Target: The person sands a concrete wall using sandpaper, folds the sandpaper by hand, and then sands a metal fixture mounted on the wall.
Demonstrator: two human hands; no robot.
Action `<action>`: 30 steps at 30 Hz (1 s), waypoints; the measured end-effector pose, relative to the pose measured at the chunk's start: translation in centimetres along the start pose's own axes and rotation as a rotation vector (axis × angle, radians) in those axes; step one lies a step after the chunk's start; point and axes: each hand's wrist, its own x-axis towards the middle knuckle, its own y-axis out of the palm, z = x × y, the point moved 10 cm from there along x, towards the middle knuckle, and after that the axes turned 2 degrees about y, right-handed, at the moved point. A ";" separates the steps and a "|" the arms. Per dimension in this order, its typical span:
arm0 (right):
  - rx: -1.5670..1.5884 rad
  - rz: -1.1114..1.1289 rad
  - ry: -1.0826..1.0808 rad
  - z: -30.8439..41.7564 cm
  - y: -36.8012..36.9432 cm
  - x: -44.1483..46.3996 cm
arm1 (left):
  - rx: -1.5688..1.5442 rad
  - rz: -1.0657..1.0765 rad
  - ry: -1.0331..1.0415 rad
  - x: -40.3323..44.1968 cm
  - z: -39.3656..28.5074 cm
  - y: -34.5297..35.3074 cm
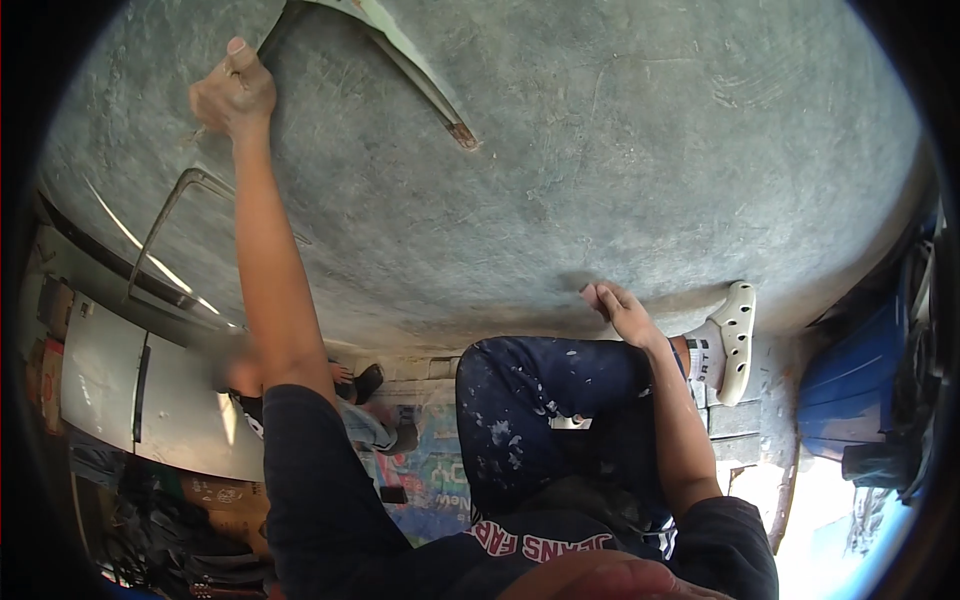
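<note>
My right hand point(630, 318) pinches a small brownish piece of what looks like folded sandpaper point(590, 294), close to the lower part of a broad grey-green surface point(620, 150). Dull smears and fine scratches cover that surface. Far up on the left, my left hand point(236, 92) is at the same surface with its fingers curled and the thumb sticking up. Whatever those fingers may hold is hidden. Right of this hand, a narrow curved strip point(420, 85) runs down to a rusty brown end.
A bent metal frame point(165, 205) lies at the left, above a silver-grey panel point(150, 390). Another person's leg and foot point(375, 425) show beside a printed sheet point(435, 480) on the floor. A large blue container point(850, 375) stands at the right, near my white clog point(738, 345).
</note>
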 end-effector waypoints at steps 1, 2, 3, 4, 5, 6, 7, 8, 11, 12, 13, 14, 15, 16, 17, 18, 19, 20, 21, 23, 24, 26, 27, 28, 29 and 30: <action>-0.020 -0.001 0.001 2.2 0.5 -0.1 | -0.036 -0.036 0.013 -0.1 -0.6 -0.5; 0.036 -0.060 -0.161 6.9 0.5 -0.3 | -0.070 -0.074 0.026 -0.1 -0.9 -1.0; 0.094 -0.117 -0.325 11.8 0.3 -0.8 | -0.069 -0.082 0.008 -0.1 -0.6 -1.2; -0.061 -0.217 -0.497 17.1 0.0 -1.9 | -0.055 -0.027 0.009 -0.1 -0.5 -0.7; -0.218 -0.314 -0.669 22.3 0.1 -3.1 | -0.043 0.027 0.013 -0.1 -0.2 -0.1; -0.265 -0.369 -0.822 26.5 0.3 -3.7 | -0.047 0.024 0.000 -0.2 0.3 0.1; -0.310 -0.423 -0.975 30.2 0.6 -4.1 | -0.028 0.027 -0.019 -0.2 1.0 0.6; -0.478 -0.576 -1.238 34.3 1.2 -5.1 | -0.010 0.029 -0.036 -0.1 1.5 1.0; -0.708 -0.925 -1.590 40.6 3.5 -5.3 | -0.032 0.104 -0.099 -0.4 1.7 1.4; -0.728 -0.916 -1.591 41.4 4.3 -3.7 | -0.040 0.104 -0.117 -0.6 1.9 1.4; -0.827 -0.900 -1.672 41.7 5.9 -2.8 | -0.024 0.097 -0.117 -0.5 1.5 1.2; -0.924 -0.881 -1.750 41.5 7.2 -2.3 | -0.007 0.090 -0.117 -0.3 1.2 0.9; -1.049 -0.897 -1.645 40.8 7.8 -1.6 | -0.007 0.084 -0.123 -0.3 0.9 0.6; -1.054 -0.892 -1.652 40.3 8.0 -1.7 | -0.013 0.109 -0.096 -0.3 0.3 0.5; -1.094 -0.991 -1.686 39.9 8.2 -2.3 | -0.019 0.133 -0.071 -0.3 -0.2 0.6; -1.133 -1.089 -1.718 39.3 8.3 -3.1 | -0.019 0.129 -0.083 -0.3 -0.1 0.9; -1.244 -1.108 -1.579 38.9 7.7 -2.4 | -0.124 -0.029 -0.006 -0.1 -0.9 -0.2; -1.254 -1.100 -1.588 39.0 7.4 -2.4 | -0.227 -0.189 0.073 -0.3 -1.5 -1.5; -1.297 -1.065 -1.565 39.7 7.5 -2.2 | -0.227 -0.191 0.061 -0.4 -1.4 -1.5; -1.310 -0.986 -1.528 41.1 8.1 -2.2 | -0.203 -0.120 0.024 -0.4 -1.1 -0.8; -1.316 -0.975 -1.534 42.3 8.1 -2.6 | -0.199 -0.121 0.013 -0.6 -0.9 -0.8; -1.491 -0.801 -1.524 43.3 8.9 -1.5 | -0.185 -0.098 0.032 -0.6 -0.9 -0.5; -1.508 -0.746 -1.473 42.7 8.5 -0.4 | -0.182 -0.097 0.025 -0.6 -1.0 -0.6; -1.513 -0.736 -1.472 41.7 8.2 -0.1 | -0.160 -0.114 0.030 -0.6 -1.2 -1.0; -1.491 -0.734 -1.502 40.6 7.8 -0.3 | -0.139 -0.131 0.035 -0.6 -1.5 -1.4; -1.467 -0.734 -1.536 39.6 7.4 -0.5 | -0.137 -0.131 0.029 -0.6 -1.7 -1.6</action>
